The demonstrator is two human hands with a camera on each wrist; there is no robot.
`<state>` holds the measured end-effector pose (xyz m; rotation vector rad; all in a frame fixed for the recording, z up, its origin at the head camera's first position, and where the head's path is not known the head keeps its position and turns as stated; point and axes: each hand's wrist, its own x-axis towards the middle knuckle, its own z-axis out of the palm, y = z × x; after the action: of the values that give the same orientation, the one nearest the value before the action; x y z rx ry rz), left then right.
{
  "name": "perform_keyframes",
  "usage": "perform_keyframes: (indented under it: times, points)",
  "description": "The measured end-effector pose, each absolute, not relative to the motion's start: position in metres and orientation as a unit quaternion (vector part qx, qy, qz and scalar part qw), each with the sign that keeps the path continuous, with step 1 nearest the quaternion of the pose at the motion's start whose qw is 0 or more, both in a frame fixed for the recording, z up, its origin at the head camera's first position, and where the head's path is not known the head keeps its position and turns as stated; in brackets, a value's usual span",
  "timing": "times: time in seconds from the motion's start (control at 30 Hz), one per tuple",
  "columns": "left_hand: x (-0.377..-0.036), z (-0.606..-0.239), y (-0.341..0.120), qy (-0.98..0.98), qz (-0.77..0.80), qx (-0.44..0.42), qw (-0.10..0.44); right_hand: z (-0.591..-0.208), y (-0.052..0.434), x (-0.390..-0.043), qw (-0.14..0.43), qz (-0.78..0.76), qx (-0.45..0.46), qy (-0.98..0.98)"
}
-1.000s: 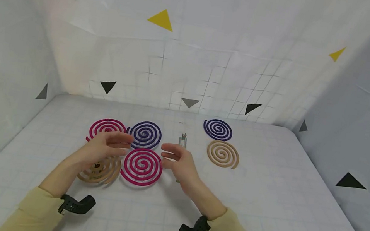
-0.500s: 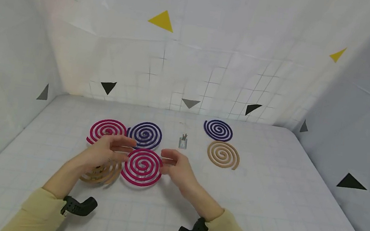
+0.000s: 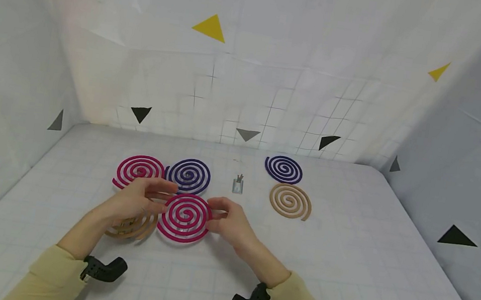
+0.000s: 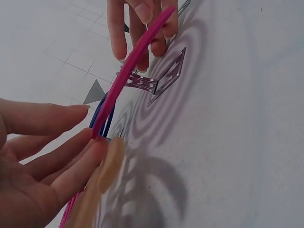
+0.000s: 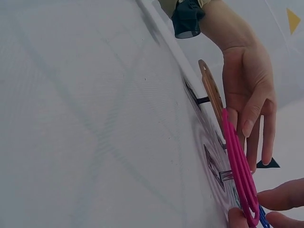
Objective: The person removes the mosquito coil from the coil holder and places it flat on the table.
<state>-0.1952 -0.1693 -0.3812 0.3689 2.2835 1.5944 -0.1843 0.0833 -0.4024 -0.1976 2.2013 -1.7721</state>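
A magenta spiral coil (image 3: 184, 217) sits raised on a small clear stand (image 4: 142, 83) in the middle of the table. My left hand (image 3: 142, 200) is at its left rim, and its nearly straight fingers (image 4: 57, 161) touch the edge. The thumb hovers just above the rim. My right hand (image 3: 226, 217) pinches the right rim between thumb and fingers (image 5: 280, 197). The wrist views show the magenta coil (image 5: 240, 171) edge-on. A tan coil (image 3: 132, 225) lies partly hidden under my left hand.
Behind lie another magenta coil (image 3: 139, 169) and a purple coil (image 3: 189, 174). A small metal stand (image 3: 238, 185) is upright in the middle. At the right are a purple coil (image 3: 283, 169) and a tan coil (image 3: 290, 200). White walls enclose the table.
Both hands have come down and inward to the magenta coil's rim. The right hand now pinches its right edge and the left fingers touch its left edge.
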Motion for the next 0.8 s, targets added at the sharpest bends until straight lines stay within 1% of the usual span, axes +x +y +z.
perform_keyframes:
  times: [0.17,0.37,0.8]
  points:
    - [-0.1951,-0.3824,-0.1706,0.799,0.562,0.136,0.167,-0.4034,0.0833,-0.1840,0.161,-0.624,-0.069,0.761]
    - [-0.1948,-0.3833,-0.1706,0.797,0.566,0.125,0.169,-0.4044,0.0826,-0.1844,0.165,-0.632,-0.060,0.755]
    - [-0.1947,-0.3799,-0.1713,0.806,0.555,0.113,0.173,-0.3973,0.0864,-0.1849,0.153,-0.665,-0.065,0.728]
